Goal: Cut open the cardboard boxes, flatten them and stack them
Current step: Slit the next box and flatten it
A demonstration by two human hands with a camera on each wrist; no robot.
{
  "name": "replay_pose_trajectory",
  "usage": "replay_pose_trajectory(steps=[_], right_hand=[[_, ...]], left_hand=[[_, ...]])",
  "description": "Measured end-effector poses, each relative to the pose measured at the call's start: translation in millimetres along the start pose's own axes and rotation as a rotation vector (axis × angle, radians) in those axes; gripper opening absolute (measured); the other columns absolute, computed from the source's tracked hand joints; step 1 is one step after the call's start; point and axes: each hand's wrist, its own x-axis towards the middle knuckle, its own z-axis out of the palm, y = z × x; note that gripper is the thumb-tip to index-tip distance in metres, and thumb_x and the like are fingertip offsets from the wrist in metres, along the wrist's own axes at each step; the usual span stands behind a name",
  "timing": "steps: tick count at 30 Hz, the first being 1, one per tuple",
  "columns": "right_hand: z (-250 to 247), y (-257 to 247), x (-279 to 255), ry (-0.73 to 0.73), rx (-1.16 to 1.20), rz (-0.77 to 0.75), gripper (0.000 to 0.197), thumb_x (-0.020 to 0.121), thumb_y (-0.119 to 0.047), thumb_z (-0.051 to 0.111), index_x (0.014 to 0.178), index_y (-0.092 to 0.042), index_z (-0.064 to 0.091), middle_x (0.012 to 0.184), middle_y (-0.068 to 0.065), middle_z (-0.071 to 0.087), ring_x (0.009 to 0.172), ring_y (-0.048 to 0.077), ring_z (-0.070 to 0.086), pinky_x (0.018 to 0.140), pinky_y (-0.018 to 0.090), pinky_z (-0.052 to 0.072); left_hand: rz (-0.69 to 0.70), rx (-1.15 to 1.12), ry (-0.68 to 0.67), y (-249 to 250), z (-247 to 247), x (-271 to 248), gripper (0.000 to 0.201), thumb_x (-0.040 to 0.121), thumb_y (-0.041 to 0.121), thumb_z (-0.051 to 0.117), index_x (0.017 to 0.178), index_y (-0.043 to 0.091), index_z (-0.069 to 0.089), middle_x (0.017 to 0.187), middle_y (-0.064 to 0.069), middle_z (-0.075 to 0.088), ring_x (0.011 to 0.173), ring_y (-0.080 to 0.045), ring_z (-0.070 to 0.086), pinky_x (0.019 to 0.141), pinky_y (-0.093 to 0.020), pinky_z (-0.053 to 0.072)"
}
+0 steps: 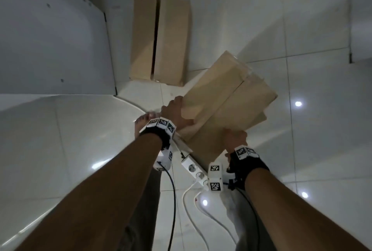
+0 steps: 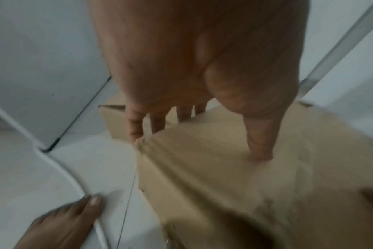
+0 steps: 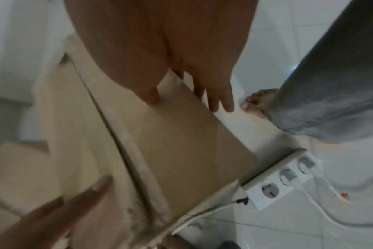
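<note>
Two bare forearms reach down from the head view, each with a camera strapped at the wrist. Between them hangs a flattened cardboard box (image 1: 225, 101), held clear of the floor (image 1: 302, 150) and tilted, its far end pointing away to the right. The left hand (image 1: 177, 114) takes the near left edge: in the left wrist view the thumb (image 2: 260, 144) lies flat on the top face while the fingers (image 2: 134, 124) wrap under the edge, so this grip is clamped on the cardboard. The right hand (image 1: 235, 137) holds the near right edge the same way, thumb on top and fingers (image 3: 219, 99) curled below, also clamped. Holding opposite sides this way likely keeps the loose panels from swinging open while the sheet is carried.

Further off, a second flattened box (image 1: 161, 39) lies on the floor beside a white panel (image 1: 50, 35). Judging by that, it is the start of the stack, and the held piece is probably headed there; it would need turning to line up with it.

Underneath the held box, a white power strip (image 1: 193, 167) and its cables (image 1: 173, 200) lie on the tiles close to a bare foot (image 1: 143, 124). They are a likely trip hazard for anyone stepping forward.
</note>
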Motion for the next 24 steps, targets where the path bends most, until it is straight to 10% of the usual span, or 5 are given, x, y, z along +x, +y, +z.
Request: replay_pose_trajectory(steps=[7,13,18,21,24], right_hand=[[-99.2,-100.6,-181.9,0.080,0.133,-0.550,0.077,0.089,-0.050,0.067,0.153,-0.025,0.034,0.145,0.005,0.052,0.127,0.029,0.055,0.105,0.041,0.045],[-162.7,-200.8,-425.5,-0.057,0.121,-0.949,0.052,0.090,-0.038,0.073,0.134,-0.025,0.048,0.119,-0.012,0.058,0.096,0.002,0.059,0.074,0.020,0.044],[-124.6,-249.6,-617.1,-0.299,0.006,-1.327,0.030,0.097,-0.037,0.063,0.126,-0.033,0.060,0.115,-0.025,0.065,0.103,-0.005,0.062,0.082,0.017,0.050],[-61.2,-257.9,-731.3,-0.444,-0.042,-1.490,0.010,0.103,-0.033,0.054,0.099,-0.039,0.061,0.089,-0.042,0.064,0.087,-0.024,0.058,0.073,-0.001,0.042],[15.8,-255.9,-816.3,-0.554,-0.049,-1.615,0.015,0.102,-0.034,0.056,0.116,-0.034,0.062,0.110,-0.024,0.067,0.103,-0.013,0.061,0.090,0.010,0.047]], left_hand=[[0.201,-0.157,0.343,64.9,-130.9,-188.8,0.119,0.061,0.068,0.086,0.155,0.037,0.019,0.149,-0.004,0.046,0.129,-0.033,0.042,0.104,-0.052,0.044],[0.442,0.099,0.567,65.5,-254.1,-386.4,0.143,0.042,0.072,0.091,0.157,0.047,0.011,0.168,0.000,-0.013,0.142,-0.038,0.026,0.105,-0.061,0.044],[0.431,0.146,0.993,-8.2,-345.4,-501.6,0.116,0.065,0.046,0.093,0.157,0.038,0.023,0.166,-0.010,0.019,0.120,-0.043,0.055,0.085,-0.058,0.058],[0.376,0.037,1.149,-83.2,-403.8,-565.6,0.095,0.074,0.051,0.086,0.153,0.030,0.038,0.158,-0.005,0.038,0.118,-0.037,0.060,0.092,-0.052,0.057],[0.329,-0.219,1.193,-170.7,-448.6,-614.8,0.090,0.070,0.043,0.091,0.148,0.034,0.046,0.151,0.010,0.046,0.130,-0.016,0.052,0.104,-0.036,0.047]])
